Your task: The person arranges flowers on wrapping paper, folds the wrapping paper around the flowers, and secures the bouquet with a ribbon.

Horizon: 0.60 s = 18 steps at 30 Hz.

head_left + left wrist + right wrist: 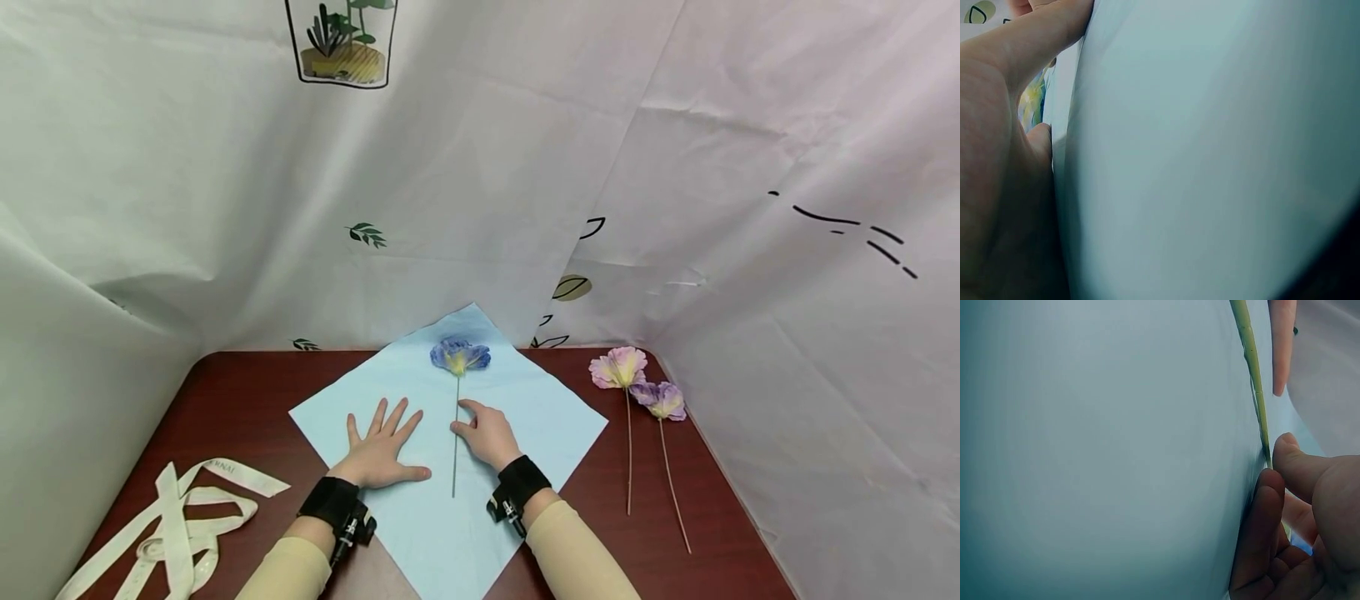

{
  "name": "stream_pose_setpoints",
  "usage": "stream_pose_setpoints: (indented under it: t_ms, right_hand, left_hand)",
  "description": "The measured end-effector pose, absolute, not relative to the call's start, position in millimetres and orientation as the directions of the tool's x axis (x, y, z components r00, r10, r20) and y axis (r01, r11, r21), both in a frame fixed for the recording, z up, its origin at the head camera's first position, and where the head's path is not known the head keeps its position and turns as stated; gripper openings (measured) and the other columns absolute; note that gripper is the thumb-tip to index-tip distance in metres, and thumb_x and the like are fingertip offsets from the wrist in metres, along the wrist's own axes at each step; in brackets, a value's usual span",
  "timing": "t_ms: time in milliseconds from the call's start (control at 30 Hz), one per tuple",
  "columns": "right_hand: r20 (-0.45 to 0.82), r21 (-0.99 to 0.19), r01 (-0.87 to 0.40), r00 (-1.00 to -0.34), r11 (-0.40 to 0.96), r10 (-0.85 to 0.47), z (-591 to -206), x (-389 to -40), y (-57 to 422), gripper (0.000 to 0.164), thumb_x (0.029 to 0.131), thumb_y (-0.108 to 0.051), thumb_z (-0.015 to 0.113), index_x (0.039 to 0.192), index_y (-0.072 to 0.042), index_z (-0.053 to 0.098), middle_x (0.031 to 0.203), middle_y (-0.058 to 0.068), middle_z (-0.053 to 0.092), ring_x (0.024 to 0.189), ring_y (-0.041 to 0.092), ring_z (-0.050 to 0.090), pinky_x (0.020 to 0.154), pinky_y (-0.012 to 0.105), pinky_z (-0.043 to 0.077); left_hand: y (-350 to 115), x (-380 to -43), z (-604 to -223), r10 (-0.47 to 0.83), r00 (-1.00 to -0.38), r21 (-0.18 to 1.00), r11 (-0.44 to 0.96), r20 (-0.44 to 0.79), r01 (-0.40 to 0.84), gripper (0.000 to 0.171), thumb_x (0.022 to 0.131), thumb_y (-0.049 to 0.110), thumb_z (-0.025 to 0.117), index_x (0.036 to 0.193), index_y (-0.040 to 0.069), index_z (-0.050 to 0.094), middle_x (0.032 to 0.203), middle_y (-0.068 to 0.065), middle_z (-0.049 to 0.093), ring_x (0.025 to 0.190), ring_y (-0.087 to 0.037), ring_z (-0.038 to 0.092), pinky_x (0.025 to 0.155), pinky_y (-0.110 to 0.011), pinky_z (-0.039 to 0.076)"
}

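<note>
A blue artificial flower [459,357] with a yellowish centre lies on a light blue sheet of paper [555,417], which is turned cornerwise on the table. Its long thin stem [454,467] points toward the person. My right hand [489,435] pinches the stem about midway, and the right wrist view shows the green stem [1254,369] running to the thumb and curled fingers. To the left of the stem, my left hand [381,450] rests flat on the paper with its fingers spread. Paper fills most of the left wrist view.
On the dark red table [247,392], a pink flower [619,367] and a purple flower [663,402] lie to the right of the paper. A tangled cream ribbon [177,533] lies at the front left. White printed cloth [480,167] hangs behind and around the sides.
</note>
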State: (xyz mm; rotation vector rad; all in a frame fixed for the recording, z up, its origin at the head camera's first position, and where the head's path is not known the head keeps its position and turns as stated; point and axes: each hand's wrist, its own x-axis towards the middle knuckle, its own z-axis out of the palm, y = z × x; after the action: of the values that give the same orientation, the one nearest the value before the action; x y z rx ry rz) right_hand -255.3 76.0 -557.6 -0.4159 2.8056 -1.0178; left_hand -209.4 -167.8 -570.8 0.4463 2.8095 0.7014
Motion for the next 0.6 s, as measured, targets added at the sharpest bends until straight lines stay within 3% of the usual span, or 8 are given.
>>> stream_pose_setpoints:
  t_ms: [600]
  right_hand:
    - [-0.010, -0.585, -0.243, -0.952, 0.774, -0.306, -555.4, -254.8, 72.5, 0.052, 0.105, -0.028, 0.072, 0.153, -0.011, 0.061, 0.071, -0.003, 0.057, 0.065, 0.013, 0.054, 0.075, 0.042, 0.051]
  left_hand:
    - [-167.3, -208.9, -569.6, 0.333, -0.933, 0.459, 0.856, -0.139, 0.237, 0.109, 0.086, 0.075, 0.072, 0.170, 0.017, 0.032, 0.179, -0.016, 0.011, 0.162, -0.048, -0.005, 0.110, -0.085, -0.015]
